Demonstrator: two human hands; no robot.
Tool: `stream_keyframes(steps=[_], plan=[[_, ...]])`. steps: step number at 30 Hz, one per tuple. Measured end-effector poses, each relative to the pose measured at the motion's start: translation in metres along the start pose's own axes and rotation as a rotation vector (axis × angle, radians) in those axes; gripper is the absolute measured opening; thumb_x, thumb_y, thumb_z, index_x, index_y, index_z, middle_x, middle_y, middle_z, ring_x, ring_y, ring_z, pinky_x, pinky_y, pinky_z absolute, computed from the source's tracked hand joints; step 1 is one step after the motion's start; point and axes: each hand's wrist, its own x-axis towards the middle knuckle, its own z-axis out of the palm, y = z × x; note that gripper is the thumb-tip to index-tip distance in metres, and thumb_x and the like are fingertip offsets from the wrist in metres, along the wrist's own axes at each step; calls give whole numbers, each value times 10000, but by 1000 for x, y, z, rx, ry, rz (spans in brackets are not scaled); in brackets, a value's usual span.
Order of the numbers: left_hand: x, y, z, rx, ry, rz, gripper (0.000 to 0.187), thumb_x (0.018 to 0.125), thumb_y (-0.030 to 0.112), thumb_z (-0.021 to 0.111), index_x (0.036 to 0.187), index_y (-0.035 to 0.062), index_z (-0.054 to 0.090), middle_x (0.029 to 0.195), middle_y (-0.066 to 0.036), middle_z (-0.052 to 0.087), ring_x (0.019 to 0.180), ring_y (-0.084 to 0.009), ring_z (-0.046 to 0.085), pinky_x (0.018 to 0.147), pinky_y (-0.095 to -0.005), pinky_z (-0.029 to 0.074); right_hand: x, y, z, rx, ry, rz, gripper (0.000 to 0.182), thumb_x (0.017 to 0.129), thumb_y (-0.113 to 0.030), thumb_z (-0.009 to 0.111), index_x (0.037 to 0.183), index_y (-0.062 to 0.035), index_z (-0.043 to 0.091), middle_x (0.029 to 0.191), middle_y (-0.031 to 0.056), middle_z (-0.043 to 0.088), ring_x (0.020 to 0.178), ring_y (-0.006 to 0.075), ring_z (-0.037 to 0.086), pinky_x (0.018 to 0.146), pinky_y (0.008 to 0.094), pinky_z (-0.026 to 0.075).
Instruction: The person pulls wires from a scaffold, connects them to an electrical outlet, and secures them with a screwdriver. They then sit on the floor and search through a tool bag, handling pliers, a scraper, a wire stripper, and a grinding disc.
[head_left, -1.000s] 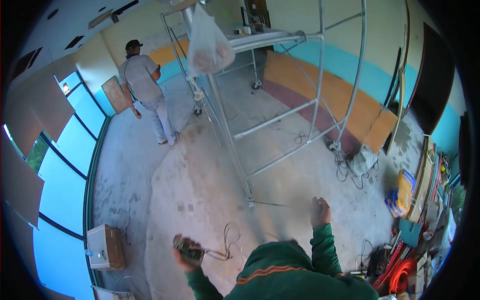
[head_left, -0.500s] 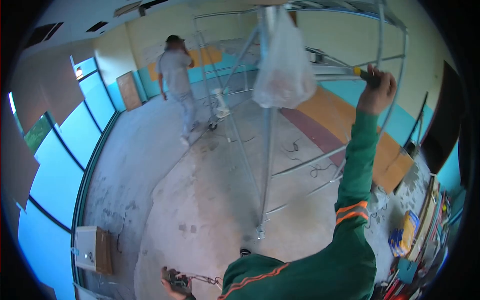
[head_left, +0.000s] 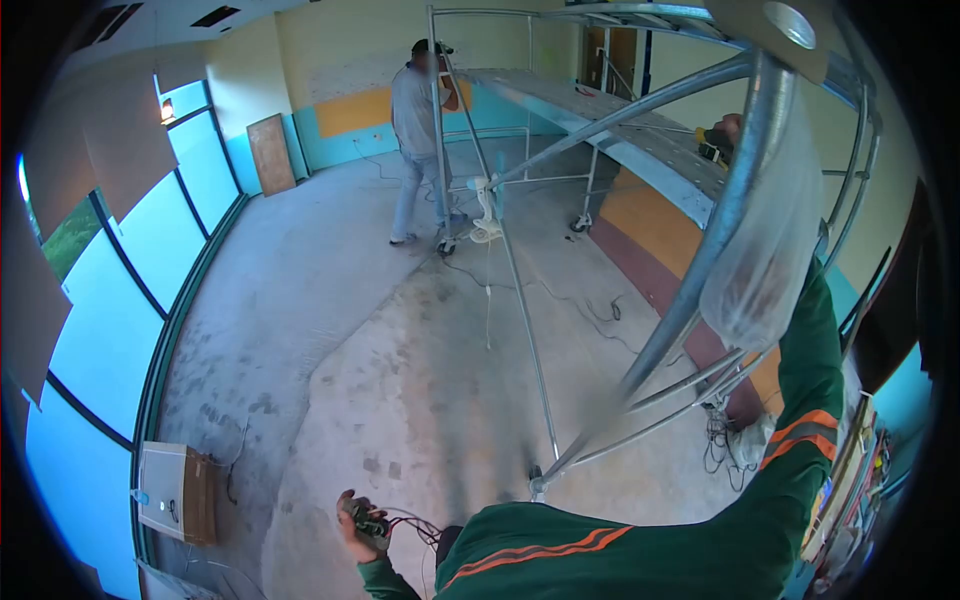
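My left hand [head_left: 358, 530], low in the view near my body, is closed around a small dark fitting [head_left: 370, 519] with thin dark wires trailing right. Its exact kind I cannot tell. My right hand [head_left: 733, 127] is raised by the scaffold platform, partly hidden by a metal post. It grips a screwdriver [head_left: 714, 143] with a yellow and black handle, its thin shaft pointing left over the deck. A translucent plastic bag [head_left: 765, 240] hangs from the scaffold in front of my right forearm.
A wheeled scaffold [head_left: 530, 340] spans the right side, its platform [head_left: 640, 150] near head height. Beyond it stands a person [head_left: 415, 130] in grey. Cables [head_left: 590, 310] lie on the concrete floor; a box [head_left: 180, 490] sits by the left windows.
My view has shifted closer to the scaffold, so the bag and post appear farther right. The right hand has gone behind the post, still gripping the screwdriver. The person has stopped beside the scaffold.
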Motion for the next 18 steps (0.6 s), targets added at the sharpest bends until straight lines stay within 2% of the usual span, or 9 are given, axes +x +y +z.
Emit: stream_keyframes(steps=[2, 6, 8, 11, 15, 16, 18], plan=[[35, -13, 8, 74, -94, -33, 758, 856, 524, 671, 1337, -1, 411, 902, -85, 573, 692, -182, 606, 616, -308, 551, -5, 0, 11, -160, -144, 84, 269, 973, -169, 579, 1177, 7, 573, 1089, 115, 652, 1023, 186, 612, 926, 307, 469], [82, -13, 60, 221, -255, -119, 625, 870, 479, 665, 1224, -18, 531, 864, -78, 576, 717, -159, 581, 671, -312, 551, -7, -9, 26, -380, -254, 213, 266, 972, -129, 560, 1206, -3, 563, 1111, 117, 645, 1046, 184, 603, 952, 320, 459], [99, -15, 72, 194, -313, -146, 660, 863, 486, 682, 1240, -24, 499, 850, -76, 575, 703, -145, 579, 640, -289, 546, 0, 3, 21, -504, -320, 303, 276, 957, -106, 569, 1216, -12, 556, 1134, 103, 635, 1065, 174, 594, 960, 324, 453], [124, -18, 73, 152, -381, -165, 663, 867, 481, 681, 1243, -29, 487, 839, -79, 579, 695, -141, 583, 623, -278, 542, -4, 3, 15, -417, -382, 258, 338, 955, -202, 602, 1268, -75, 579, 1233, 84, 619, 1150, 164, 568, 1009, 332, 431], [146, -12, 54, 164, -401, -219, 632, 887, 464, 661, 1247, -26, 489, 835, -85, 585, 700, -149, 591, 627, -284, 544, -15, -7, 7, -293, -313, 338, 354, 968, -252, 591, 1267, -64, 578, 1224, 79, 615, 1152, 189, 563, 1037, 340, 408], [148, -11, 50, 165, -394, -236, 626, 892, 462, 655, 1248, -25, 490, 835, -86, 586, 703, -151, 594, 629, -287, 545, -19, -13, 5, -281, -283, 334, 373, 993, -233, 539, 1319, -52, 531, 1247, 93, 594, 1157, 187, 540, 1019, 340, 413], [157, -7, 36, 174, -411, -240, 607, 900, 452, 649, 1247, -21, 494, 834, -85, 587, 699, -156, 597, 630, -291, 545, -22, -18, -4, -240, -187, 347, 385, 992, -233, 536, 1329, -47, 526, 1298, 102, 570, 1196, 206, 528, 1043, 349, 405]])
